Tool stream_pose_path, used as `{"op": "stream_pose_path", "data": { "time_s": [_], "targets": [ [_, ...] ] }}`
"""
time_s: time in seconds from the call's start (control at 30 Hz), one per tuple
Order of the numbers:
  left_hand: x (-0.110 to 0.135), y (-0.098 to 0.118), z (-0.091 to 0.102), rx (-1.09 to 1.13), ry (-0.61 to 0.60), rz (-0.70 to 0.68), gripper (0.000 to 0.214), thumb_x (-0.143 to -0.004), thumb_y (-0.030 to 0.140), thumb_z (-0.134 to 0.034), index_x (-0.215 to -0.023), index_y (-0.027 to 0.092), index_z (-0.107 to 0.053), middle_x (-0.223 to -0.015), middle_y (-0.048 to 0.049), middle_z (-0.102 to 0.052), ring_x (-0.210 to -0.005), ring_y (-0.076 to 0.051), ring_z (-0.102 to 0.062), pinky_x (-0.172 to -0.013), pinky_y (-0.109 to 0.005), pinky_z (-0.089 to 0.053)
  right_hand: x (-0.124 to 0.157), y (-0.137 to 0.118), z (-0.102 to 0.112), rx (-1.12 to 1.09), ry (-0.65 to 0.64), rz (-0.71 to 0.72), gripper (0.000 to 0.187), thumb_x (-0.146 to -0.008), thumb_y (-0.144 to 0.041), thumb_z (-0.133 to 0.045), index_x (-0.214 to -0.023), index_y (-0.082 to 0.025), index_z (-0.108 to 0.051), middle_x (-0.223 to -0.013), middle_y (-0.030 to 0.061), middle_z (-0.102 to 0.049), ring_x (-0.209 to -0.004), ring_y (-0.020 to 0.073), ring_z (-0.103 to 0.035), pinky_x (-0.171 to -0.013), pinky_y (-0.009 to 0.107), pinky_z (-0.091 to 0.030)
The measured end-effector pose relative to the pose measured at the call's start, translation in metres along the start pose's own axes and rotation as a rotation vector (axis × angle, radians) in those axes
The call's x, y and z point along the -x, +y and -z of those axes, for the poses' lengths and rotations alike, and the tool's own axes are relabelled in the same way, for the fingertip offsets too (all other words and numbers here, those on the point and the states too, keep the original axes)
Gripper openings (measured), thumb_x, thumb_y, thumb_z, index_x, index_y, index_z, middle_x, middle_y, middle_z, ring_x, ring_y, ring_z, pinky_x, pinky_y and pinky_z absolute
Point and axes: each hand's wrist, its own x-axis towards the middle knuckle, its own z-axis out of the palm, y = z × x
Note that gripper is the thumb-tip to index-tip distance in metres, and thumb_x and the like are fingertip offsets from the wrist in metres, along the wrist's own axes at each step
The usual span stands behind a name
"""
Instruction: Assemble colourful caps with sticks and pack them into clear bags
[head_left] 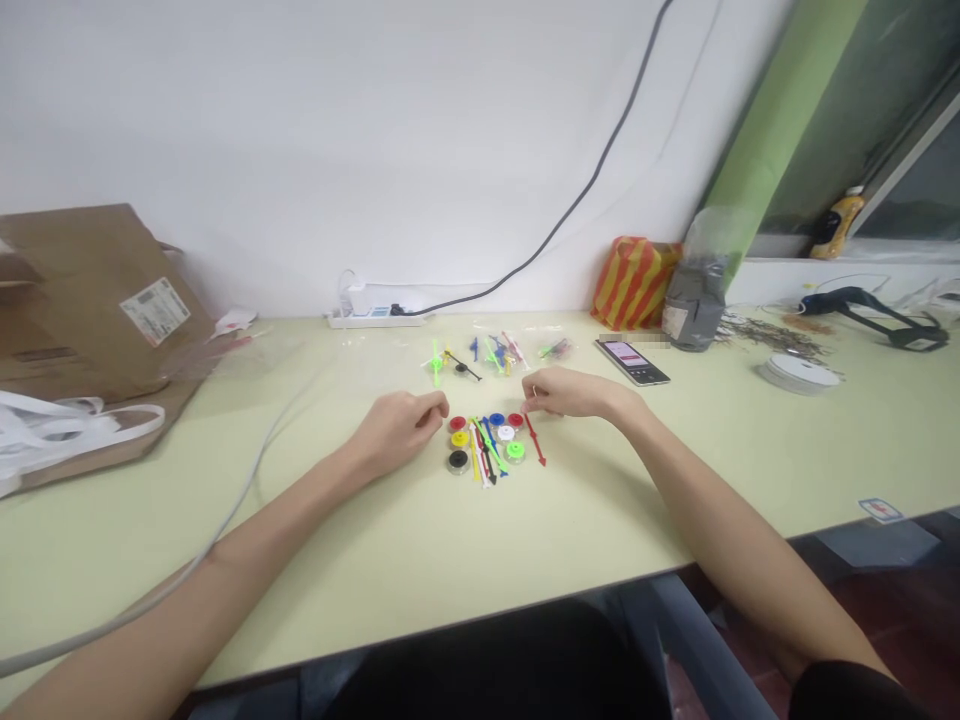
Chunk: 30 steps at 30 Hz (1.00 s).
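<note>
Left hand (396, 430) beside plastic discs (460, 438); right hand (576, 392) — just above red plastic stick (534, 440)

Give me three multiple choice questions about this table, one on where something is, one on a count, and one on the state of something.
1. Where does the red plastic stick lie relative to the coloured plastic discs?
A. To their right
B. To their left
C. Stacked on top of them

2. How many red discs are in the group?
A. One
B. Two
C. Four

3. What state is the phone in?
A. Upright against the wall
B. Face down
C. Flat with its screen lit

Answers:
1. A, the stick lies just beyond the right edge of the group.
2. B, one red disc sits at the group's left and one at its right.
3. C, the phone lies flat on the table with its lit screen facing up.
</note>
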Motion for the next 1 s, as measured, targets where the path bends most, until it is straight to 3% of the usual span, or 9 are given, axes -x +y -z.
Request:
{"op": "stream_pose_path", "data": {
  "time_s": [0.2,0.43,0.67,1.0],
  "targets": [
    [-0.001,0.000,-0.001,-0.007,-0.006,-0.003,0.027,-0.092,0.024,-0.041,-0.090,0.023,-0.068,-0.059,0.0025,-0.059,-0.055,-0.015,-0.054,-0.060,-0.027,-0.033,-0.002,-0.010,-0.004,0.017,0.064,0.153,0.028,-0.091,-0.040,-0.063,-0.076,-0.018,-0.053,-0.070,-0.0019,-0.052,-0.062,0.0115,-0.041,-0.056,0.025,-0.026],
    [-0.001,0.000,0.000,-0.016,-0.008,-0.007,0.027,-0.093,0.025,-0.040,-0.090,0.022,-0.067,-0.059,0.0023,-0.059,-0.056,-0.015,-0.055,-0.059,-0.027,-0.034,-0.004,-0.006,-0.004,0.049,0.091,0.112,0.018,-0.090,-0.028,-0.060,-0.075,-0.018,-0.057,-0.072,0.0000,-0.056,-0.064,0.0123,-0.044,-0.058,0.026,-0.028],
    [0.000,-0.001,0.000,-0.003,-0.006,-0.015,0.026,-0.093,0.026,-0.041,-0.089,0.022,-0.067,-0.058,0.0022,-0.059,-0.055,-0.016,-0.055,-0.059,-0.027,-0.035,-0.002,0.006,0.000,-0.057,-0.193,-0.018,0.025,-0.081,-0.040,-0.070,-0.077,-0.016,-0.063,-0.071,0.0029,-0.063,-0.066,0.0151,-0.055,-0.058,0.025,-0.036],
    [-0.001,0.000,0.001,-0.008,-0.023,-0.001,0.026,-0.093,0.026,-0.041,-0.090,0.022,-0.067,-0.059,0.0019,-0.060,-0.055,-0.016,-0.054,-0.060,-0.027,-0.034,-0.001,0.004,0.000,-0.013,-0.148,-0.023,0.031,-0.078,-0.045,-0.074,-0.079,-0.017,-0.061,-0.074,0.0025,-0.062,-0.065,0.0141,-0.054,-0.055,0.025,-0.034]
  ]
}}
